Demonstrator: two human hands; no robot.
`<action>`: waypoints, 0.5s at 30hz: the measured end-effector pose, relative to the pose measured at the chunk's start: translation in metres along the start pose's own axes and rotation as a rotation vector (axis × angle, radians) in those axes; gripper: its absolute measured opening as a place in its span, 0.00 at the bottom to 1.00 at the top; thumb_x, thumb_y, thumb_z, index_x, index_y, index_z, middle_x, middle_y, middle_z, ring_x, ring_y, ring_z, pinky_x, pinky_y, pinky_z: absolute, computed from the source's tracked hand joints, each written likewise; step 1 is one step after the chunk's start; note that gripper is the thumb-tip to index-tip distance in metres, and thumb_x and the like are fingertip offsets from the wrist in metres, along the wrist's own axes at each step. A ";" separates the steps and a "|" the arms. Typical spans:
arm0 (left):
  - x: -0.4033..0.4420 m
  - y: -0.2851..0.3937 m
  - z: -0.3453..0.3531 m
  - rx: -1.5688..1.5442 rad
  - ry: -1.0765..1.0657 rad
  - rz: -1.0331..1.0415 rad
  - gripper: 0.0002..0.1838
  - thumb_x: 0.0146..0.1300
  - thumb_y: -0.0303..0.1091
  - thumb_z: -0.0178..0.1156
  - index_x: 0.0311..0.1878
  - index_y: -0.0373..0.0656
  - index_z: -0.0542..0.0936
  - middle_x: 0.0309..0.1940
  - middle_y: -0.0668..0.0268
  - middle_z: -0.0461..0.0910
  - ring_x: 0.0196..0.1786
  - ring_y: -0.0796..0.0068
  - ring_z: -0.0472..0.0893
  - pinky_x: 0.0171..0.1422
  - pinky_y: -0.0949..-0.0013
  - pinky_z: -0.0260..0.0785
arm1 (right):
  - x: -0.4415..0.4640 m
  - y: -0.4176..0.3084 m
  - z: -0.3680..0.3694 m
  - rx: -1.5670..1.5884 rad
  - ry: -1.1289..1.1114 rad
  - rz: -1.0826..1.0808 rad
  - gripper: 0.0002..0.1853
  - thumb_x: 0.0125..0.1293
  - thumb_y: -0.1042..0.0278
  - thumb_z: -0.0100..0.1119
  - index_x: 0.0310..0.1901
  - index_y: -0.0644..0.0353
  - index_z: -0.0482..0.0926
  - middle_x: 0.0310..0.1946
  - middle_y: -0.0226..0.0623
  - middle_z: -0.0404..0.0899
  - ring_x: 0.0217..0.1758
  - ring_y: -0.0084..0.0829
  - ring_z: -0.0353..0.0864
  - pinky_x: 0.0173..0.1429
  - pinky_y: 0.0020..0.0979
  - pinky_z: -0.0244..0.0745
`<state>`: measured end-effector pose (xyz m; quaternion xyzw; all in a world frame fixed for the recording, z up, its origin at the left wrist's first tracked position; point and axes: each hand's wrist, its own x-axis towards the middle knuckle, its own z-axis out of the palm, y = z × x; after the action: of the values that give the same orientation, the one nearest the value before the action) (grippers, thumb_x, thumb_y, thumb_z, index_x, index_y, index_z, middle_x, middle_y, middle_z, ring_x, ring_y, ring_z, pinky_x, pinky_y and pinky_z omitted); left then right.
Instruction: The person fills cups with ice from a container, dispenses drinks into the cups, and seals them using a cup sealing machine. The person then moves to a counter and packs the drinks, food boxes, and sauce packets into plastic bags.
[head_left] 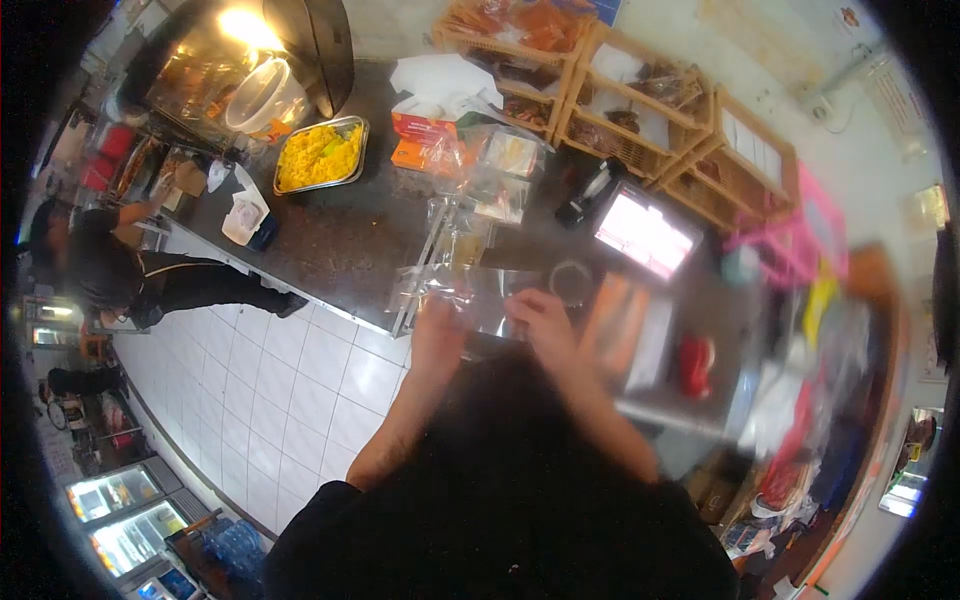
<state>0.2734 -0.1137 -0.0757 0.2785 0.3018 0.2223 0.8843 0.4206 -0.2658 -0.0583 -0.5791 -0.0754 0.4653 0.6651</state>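
A clear plastic bag (485, 297) is stretched between my two hands above the dark counter (345, 240). My left hand (440, 325) has its fingers closed on the bag's left part. At the bag's right side, my right hand (541, 318) pinches the plastic. Just beyond the hands lie more clear packets (465, 240) beside a thin metal rail (432, 243). An orange box (425, 145) and packets with pale contents (508, 155) are farther back on the counter.
A tray of yellow food (320, 155) stands at the back left. A lit screen (648, 232), wooden racks (625, 110), an orange-and-white box (615, 320) and a red object (697, 365) are at the right. Another person (120, 255) stands at the far left.
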 end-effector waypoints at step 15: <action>-0.022 0.022 -0.014 -0.060 0.071 0.001 0.03 0.74 0.31 0.57 0.46 0.44 0.77 0.49 0.63 0.81 0.54 0.68 0.79 0.63 0.61 0.71 | -0.034 -0.034 0.017 -0.442 0.011 -0.086 0.13 0.69 0.60 0.62 0.41 0.62 0.87 0.29 0.33 0.85 0.30 0.26 0.81 0.38 0.32 0.78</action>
<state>0.2439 -0.1043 -0.0621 0.2439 0.3260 0.2415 0.8808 0.4087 -0.2741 -0.0099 -0.7095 -0.1964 0.4056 0.5418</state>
